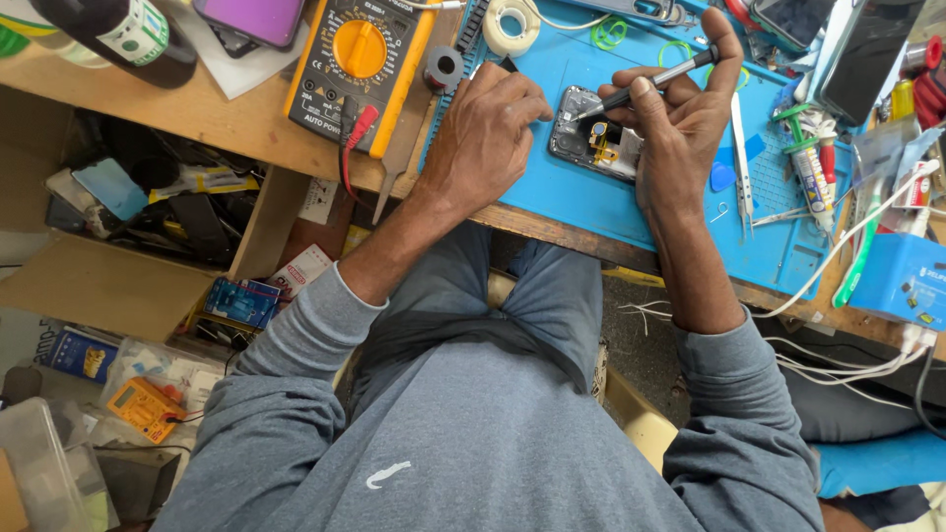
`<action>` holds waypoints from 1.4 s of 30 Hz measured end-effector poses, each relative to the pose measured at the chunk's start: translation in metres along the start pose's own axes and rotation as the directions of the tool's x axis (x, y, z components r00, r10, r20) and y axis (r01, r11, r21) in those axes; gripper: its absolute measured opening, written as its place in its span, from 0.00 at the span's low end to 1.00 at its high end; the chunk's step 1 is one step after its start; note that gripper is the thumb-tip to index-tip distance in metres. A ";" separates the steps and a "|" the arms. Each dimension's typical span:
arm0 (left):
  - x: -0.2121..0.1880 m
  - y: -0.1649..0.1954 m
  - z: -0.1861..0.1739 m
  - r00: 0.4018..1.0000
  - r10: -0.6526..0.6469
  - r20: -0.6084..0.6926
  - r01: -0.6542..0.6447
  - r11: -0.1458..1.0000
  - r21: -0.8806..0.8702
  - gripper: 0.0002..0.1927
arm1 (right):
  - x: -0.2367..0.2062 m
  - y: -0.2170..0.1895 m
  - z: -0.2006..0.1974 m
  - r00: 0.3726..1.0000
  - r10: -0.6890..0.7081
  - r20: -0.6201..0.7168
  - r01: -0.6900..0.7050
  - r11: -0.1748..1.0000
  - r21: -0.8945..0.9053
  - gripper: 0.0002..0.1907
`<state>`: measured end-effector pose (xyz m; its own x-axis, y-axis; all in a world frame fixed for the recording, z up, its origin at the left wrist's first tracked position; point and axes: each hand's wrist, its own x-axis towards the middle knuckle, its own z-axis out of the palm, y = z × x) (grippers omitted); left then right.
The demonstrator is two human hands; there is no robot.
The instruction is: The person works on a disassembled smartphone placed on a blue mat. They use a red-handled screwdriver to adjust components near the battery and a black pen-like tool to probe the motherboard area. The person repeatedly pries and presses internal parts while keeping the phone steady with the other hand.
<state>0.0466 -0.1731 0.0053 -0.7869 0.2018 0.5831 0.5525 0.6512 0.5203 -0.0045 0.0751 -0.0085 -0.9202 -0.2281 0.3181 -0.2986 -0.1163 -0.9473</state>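
While right hand [680,123] grips screwdriver [645,84] between thumb and fingers, tip angled down onto opened phone [594,138], left hand [488,128] rests curled at phone's left end, fingers pressed against its edge; whether anything pinched there, cannot tell. Phone lies back-open on blue mat [591,212], between both hands. Tweezers [739,158] on mat just right of right hand. Yellow multimeter [357,64] left of left hand, on wooden bench [217,118]. Tape roll [510,25] beyond left hand
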 end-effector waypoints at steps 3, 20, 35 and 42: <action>0.000 -0.001 0.001 1.000 0.011 0.001 -0.011 1.000 0.006 0.08 | 0.001 0.002 0.000 1.000 0.010 -0.005 -0.010 1.000 -0.002 0.37; -0.001 -0.004 0.004 0.999 0.035 -0.008 -0.035 0.999 0.025 0.10 | 0.001 0.007 -0.002 1.000 0.012 0.009 -0.012 1.000 0.007 0.38; -0.002 -0.005 0.006 0.999 0.040 0.010 -0.040 0.998 0.041 0.10 | 0.002 -0.009 0.011 0.995 0.082 -0.064 -0.085 0.995 -0.044 0.39; -0.003 -0.006 0.008 0.999 0.038 0.016 -0.038 0.998 0.053 0.09 | 0.004 -0.019 0.020 0.997 0.051 -0.054 -0.054 0.997 -0.057 0.39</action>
<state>0.0435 -0.1718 -0.0039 -0.7700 0.2381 0.5920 0.5671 0.6807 0.4637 0.0028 0.0574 0.0117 -0.9464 -0.1815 0.2672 -0.2628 -0.0484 -0.9636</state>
